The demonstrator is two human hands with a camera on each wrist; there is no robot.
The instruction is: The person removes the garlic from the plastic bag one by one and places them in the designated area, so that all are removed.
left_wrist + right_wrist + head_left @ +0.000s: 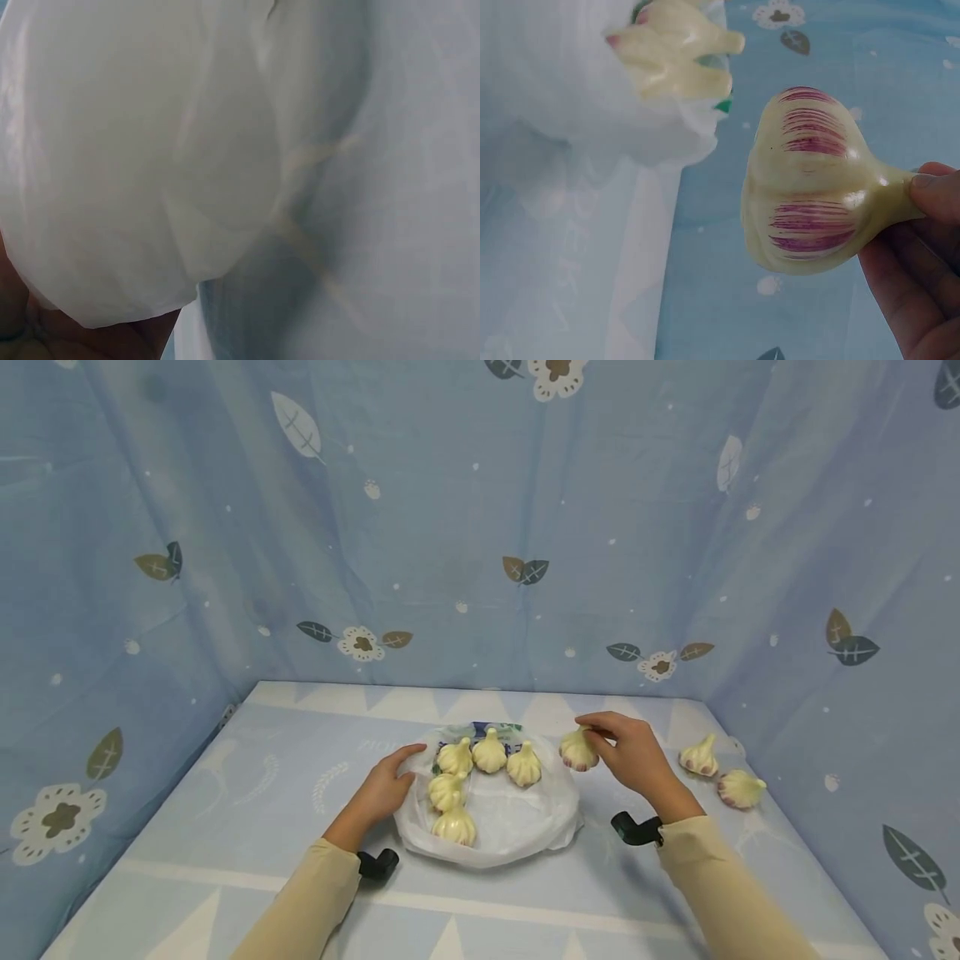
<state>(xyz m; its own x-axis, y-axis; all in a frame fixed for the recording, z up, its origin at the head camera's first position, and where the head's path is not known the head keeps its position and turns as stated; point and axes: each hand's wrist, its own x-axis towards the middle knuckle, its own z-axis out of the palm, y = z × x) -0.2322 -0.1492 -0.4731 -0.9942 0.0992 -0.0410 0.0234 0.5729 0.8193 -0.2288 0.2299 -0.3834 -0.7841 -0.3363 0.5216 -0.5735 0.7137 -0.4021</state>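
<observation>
In the head view a white plastic bag (517,839) lies on the table with its mouth spread wide. Several garlic bulbs (524,766) with purple-streaked skins lie inside it, along its left and far sides. My left hand (384,789) holds the bag's left edge; in the left wrist view the bag's wall (135,165) covers most of that hand. My right hand (633,756) pinches a garlic bulb (810,187) by its stem, just beyond the bag's right side and apart from it. The bulb's rounded, streaked end points away from the fingers.
Two more garlic bulbs, one nearer (741,789) and one farther (700,757), lie on the table close to its right edge. A pale patterned cloth covers the table (247,868). Blue curtains (450,510) hang behind it and at both sides.
</observation>
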